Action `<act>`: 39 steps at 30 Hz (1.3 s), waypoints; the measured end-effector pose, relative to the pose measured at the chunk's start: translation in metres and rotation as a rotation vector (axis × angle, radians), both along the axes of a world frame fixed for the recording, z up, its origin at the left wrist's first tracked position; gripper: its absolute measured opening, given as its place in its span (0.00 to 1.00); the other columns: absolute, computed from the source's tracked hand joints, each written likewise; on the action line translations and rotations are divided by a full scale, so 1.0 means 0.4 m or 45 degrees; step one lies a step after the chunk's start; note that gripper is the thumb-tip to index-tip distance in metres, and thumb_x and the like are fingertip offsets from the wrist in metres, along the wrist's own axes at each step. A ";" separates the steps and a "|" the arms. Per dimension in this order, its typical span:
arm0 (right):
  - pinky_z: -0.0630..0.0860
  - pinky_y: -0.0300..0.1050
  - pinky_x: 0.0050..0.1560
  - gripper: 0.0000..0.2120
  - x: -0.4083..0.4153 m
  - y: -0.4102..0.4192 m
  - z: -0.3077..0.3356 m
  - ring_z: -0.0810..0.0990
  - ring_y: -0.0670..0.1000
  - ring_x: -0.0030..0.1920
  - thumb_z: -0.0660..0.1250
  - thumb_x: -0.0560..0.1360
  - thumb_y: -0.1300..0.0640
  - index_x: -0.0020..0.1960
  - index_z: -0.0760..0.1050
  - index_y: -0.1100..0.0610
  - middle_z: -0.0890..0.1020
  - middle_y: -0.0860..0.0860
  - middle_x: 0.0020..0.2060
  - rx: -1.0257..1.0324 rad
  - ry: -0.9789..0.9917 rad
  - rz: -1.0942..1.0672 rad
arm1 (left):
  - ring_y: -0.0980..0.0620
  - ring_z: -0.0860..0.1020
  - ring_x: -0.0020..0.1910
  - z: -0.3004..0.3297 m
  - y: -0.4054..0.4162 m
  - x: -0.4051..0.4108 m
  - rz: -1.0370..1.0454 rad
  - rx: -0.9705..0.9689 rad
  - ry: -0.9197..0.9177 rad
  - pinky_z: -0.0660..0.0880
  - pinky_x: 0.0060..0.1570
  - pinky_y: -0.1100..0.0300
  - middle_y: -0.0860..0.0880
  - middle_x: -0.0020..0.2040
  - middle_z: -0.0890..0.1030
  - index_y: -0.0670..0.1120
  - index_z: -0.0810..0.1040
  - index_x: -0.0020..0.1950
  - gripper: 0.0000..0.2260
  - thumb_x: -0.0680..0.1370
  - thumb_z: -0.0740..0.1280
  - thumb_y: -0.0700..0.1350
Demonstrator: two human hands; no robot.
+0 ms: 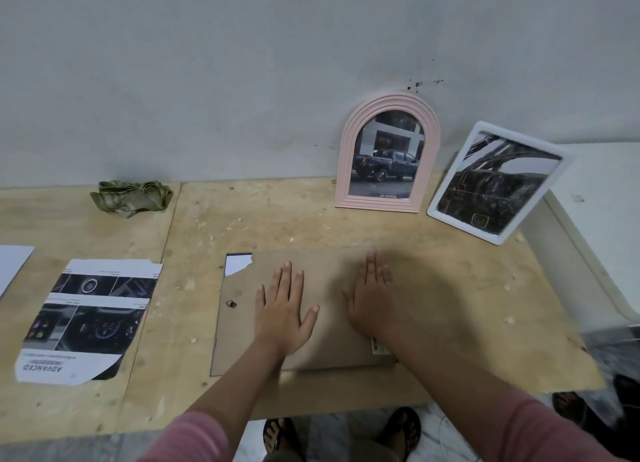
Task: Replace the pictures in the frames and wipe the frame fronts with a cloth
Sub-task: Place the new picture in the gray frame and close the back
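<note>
A frame lies face down in the middle of the plywood table, its brown backing board (pixel 242 337) on top with a torn corner showing white paper (pixel 235 264). My left hand (pixel 282 312) and my right hand (pixel 372 298) press flat on the board, fingers spread, holding nothing. A pink arched frame (pixel 388 153) with a truck picture leans on the wall. To its right a white rectangular frame (pixel 495 181) leans too. A torn car brochure page (pixel 90 319) lies at the left. A crumpled green cloth (pixel 131 196) sits by the wall.
A small metal hanger (pixel 231 304) is on the backing board. A white sheet edge (pixel 12 264) shows at the far left. A white surface (pixel 595 191) adjoins the table at the right. Feet in sandals (pixel 398 434) stand below the table's front edge.
</note>
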State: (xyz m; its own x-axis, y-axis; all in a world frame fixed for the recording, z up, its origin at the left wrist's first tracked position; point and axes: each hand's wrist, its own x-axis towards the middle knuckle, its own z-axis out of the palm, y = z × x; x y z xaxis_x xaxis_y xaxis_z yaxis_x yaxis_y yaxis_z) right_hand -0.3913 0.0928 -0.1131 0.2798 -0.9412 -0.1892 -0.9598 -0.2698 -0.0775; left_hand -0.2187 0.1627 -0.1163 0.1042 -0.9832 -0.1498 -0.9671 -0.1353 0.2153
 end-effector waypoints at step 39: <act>0.50 0.57 0.73 0.32 0.153 -0.035 0.040 0.47 0.57 0.77 0.56 0.75 0.63 0.76 0.49 0.63 0.50 0.58 0.76 0.089 -0.095 0.620 | 0.45 0.53 0.77 0.018 0.011 0.128 0.055 -0.051 -0.016 0.54 0.72 0.45 0.44 0.78 0.54 0.41 0.57 0.77 0.39 0.73 0.49 0.66</act>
